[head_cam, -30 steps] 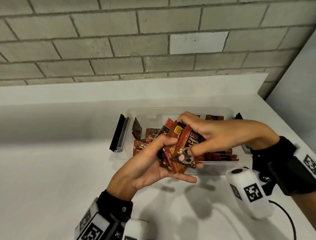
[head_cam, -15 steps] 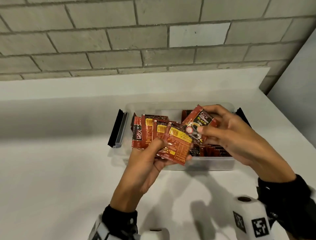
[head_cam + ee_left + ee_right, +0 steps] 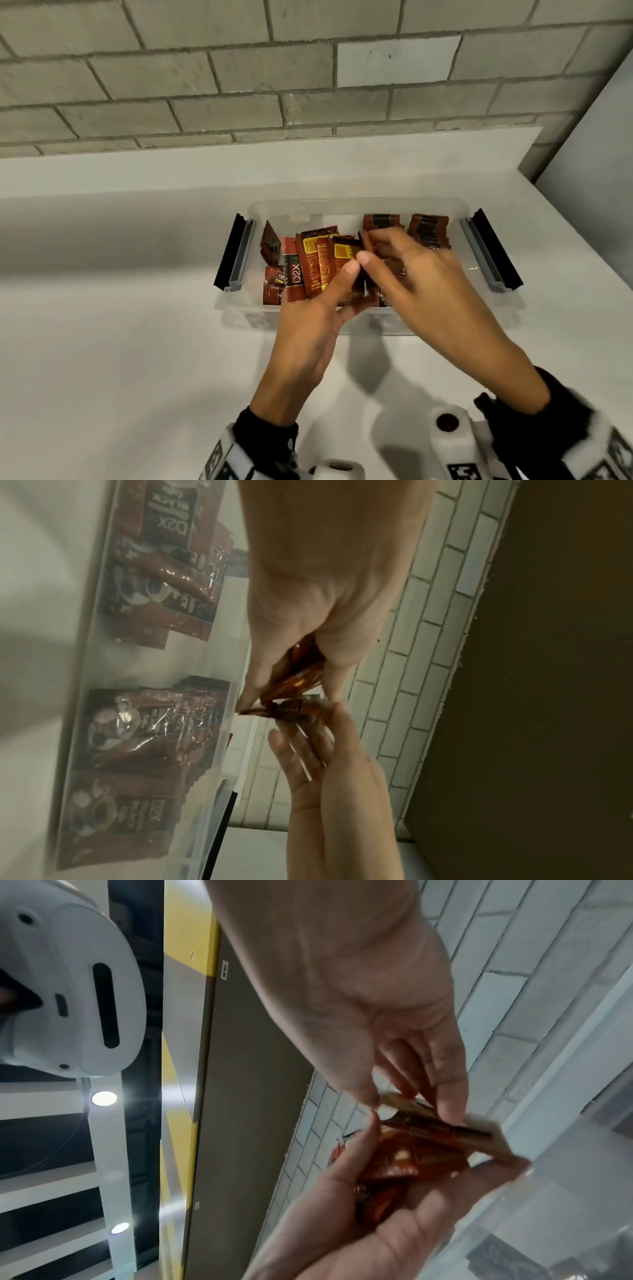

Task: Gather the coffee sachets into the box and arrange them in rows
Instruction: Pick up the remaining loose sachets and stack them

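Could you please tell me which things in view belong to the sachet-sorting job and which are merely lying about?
Part of the job:
- clear box
- fanned sachets in the left hand
- single sachet pinched by the right hand
- stacked rows inside the box

Just there:
- white counter
- brick wall

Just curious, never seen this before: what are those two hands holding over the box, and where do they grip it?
The left hand grips a fan of red foil coffee sachets by their lower ends; the right hand pinches one sachet's top edge.
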`<move>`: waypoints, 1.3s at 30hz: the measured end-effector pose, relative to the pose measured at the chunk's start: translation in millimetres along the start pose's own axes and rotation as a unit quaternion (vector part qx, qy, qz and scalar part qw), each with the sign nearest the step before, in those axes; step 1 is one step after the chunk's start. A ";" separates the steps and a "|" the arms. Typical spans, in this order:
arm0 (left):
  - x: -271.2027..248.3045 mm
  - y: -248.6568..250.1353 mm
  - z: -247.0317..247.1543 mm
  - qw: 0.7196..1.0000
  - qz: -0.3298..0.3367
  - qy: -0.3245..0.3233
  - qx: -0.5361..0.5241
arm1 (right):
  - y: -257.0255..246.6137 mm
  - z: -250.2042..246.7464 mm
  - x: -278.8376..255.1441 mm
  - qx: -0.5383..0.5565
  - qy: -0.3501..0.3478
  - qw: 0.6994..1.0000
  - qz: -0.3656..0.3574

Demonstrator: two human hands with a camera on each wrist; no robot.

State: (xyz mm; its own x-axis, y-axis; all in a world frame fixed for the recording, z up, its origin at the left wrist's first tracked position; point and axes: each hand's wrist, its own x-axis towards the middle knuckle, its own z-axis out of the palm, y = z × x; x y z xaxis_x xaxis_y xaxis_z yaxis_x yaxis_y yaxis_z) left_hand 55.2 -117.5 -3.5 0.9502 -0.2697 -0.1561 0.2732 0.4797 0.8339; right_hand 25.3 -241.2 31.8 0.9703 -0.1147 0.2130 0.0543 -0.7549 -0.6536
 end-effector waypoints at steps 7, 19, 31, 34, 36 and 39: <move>1.2 0.8 -3.8 0.998 -0.026 0.003 -0.050 | -9.7 8.5 0.7 0.010 -0.034 0.999 0.027; 3.3 3.8 -7.1 0.995 -0.063 0.003 -0.080 | -3.3 14.9 2.7 0.058 -0.041 0.997 0.029; 9.1 8.8 -13.9 0.998 0.017 0.062 -0.007 | 27.5 3.3 11.6 0.249 -0.006 0.962 0.112; 9.3 7.4 -13.5 0.998 0.013 0.054 -0.018 | 30.7 2.4 12.3 0.381 -0.032 0.912 0.148; 7.5 5.7 -8.2 0.999 -0.004 0.025 -0.027 | 30.4 5.4 11.9 0.428 -0.060 0.888 0.157; 4.9 4.1 -0.8 0.999 -0.019 -0.017 -0.030 | 27.5 12.3 11.1 0.487 -0.069 0.856 0.160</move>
State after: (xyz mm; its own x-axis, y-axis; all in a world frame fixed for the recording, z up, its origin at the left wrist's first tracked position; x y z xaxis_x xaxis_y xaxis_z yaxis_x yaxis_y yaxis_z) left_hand 61.0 -116.2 -1.3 0.9333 -0.3173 -0.1683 0.3191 0.5177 0.7938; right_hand 40.5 -255.3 7.3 0.9873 -0.0871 -0.1330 -0.1128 0.2059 -0.9721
